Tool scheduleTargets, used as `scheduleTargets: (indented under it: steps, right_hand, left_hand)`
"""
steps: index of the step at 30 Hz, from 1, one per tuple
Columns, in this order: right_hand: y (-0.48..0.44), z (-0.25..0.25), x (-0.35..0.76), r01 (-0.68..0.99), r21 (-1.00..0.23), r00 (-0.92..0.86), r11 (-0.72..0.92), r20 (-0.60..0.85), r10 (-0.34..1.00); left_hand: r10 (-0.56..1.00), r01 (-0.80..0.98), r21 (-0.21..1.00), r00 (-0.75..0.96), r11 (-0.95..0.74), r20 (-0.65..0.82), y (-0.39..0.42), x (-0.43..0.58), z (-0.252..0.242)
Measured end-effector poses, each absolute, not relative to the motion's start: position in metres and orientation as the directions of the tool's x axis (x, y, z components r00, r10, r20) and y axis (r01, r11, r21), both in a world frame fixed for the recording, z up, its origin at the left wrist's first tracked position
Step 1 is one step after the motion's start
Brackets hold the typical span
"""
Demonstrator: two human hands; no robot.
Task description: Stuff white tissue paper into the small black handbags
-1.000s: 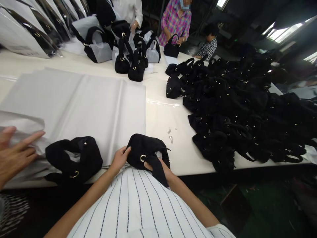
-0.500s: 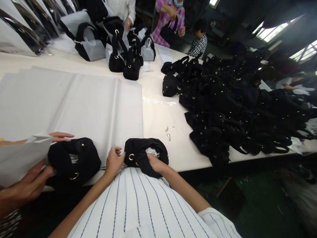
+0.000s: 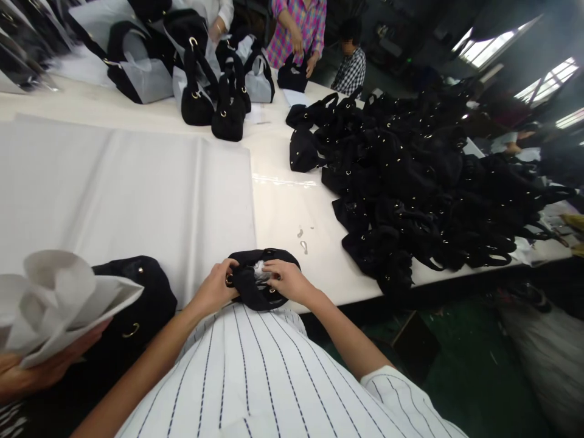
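Observation:
A small black handbag [image 3: 246, 286] with gold rings stands at the table's near edge, against my striped shirt. My left hand [image 3: 216, 285] is closed on the bag's left side, fingertips at its rim. From the right, my right hand [image 3: 289, 281] reaches into the bag's opening, its thumb and fingers closed on crumpled white paper [image 3: 260, 272]. The bag's handle arches over the near side of the opening. To the left, a co-worker's hand [image 3: 27, 374] holds folded white paper [image 3: 68, 304] in front of another black handbag [image 3: 148, 292].
Large sheets of pale paper [image 3: 150, 188] cover the table's left part. A big heap of black bags [image 3: 401, 182] lies on the right. Several wrapped handbags [image 3: 228, 109] stand at the back, where a person in a plaid shirt [image 3: 301, 30] handles another bag. Small scraps [image 3: 303, 246] lie mid-table.
My right hand has shifted from deeper in the bag to the paper at its opening. My left hand has moved onto the bag's rim. The co-worker's paper is now raised and folded over.

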State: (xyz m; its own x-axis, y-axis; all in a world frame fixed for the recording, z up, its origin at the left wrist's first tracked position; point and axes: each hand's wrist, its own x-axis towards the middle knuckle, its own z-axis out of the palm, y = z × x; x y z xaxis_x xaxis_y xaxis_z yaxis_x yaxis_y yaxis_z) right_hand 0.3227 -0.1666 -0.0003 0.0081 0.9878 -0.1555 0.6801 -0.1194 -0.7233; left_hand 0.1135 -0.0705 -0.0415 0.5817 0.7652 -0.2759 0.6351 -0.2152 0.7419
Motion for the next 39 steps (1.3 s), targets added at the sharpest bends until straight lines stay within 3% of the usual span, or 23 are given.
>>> scheduleTargets:
  steps: [4, 8, 12, 16, 20, 24, 28, 31, 35, 39]
  right_hand:
    - [-0.155, -0.010, 0.314, 0.860, -0.509, -0.093, 0.033, -0.092, 0.991]
    - [-0.143, -0.013, 0.301, 0.956, -0.258, -0.172, 0.136, -0.121, 0.978]
    - [-0.133, -0.021, 0.288, 0.978, -0.136, -0.173, 0.156, -0.125, 0.977]
    - [-0.134, -0.028, 0.282, 0.986, -0.073, -0.151, 0.148, -0.045, 0.987]
    - [-0.142, -0.036, 0.288, 0.978, -0.175, -0.114, 0.112, -0.002, 0.993]
    - [-0.146, -0.043, 0.298, 0.881, -0.472, 0.050, -0.019, 0.053, 0.997]
    - [-0.147, -0.045, 0.304, 0.608, -0.790, 0.216, -0.085, 0.062, 0.974]
    - [-0.150, -0.043, 0.304, 0.425, -0.900, 0.274, -0.097, 0.026, 0.961]
    - [-0.153, -0.041, 0.308, 0.347, -0.938, 0.049, 0.011, 0.029, 0.998]
    - [-0.152, -0.041, 0.311, 0.449, -0.871, -0.270, 0.200, 0.081, 0.959]
  left_hand:
    - [0.863, 0.784, 0.530, 0.473, -0.322, -0.175, -0.082, 0.125, -0.037]
    - [0.848, 0.831, 0.362, 0.504, -0.423, -0.166, -0.091, 0.131, -0.029]
    - [0.829, 0.825, 0.367, 0.521, -0.429, -0.203, -0.093, 0.133, -0.029]
    - [0.873, 0.810, 0.400, 0.486, -0.430, -0.047, -0.098, 0.131, -0.042]
    - [0.899, 0.734, 0.555, 0.434, -0.392, 0.060, -0.100, 0.123, -0.058]
    - [0.946, 0.663, 0.705, 0.321, -0.254, 0.039, -0.099, 0.122, -0.061]
    - [0.944, 0.637, 0.723, 0.323, -0.268, 0.065, -0.097, 0.127, -0.060]
    - [0.912, 0.622, 0.693, 0.387, -0.364, 0.132, -0.097, 0.126, -0.059]
    - [0.897, 0.641, 0.642, 0.400, -0.421, 0.189, -0.096, 0.119, -0.055]
    - [0.883, 0.674, 0.578, 0.414, -0.460, 0.220, -0.096, 0.112, -0.048]
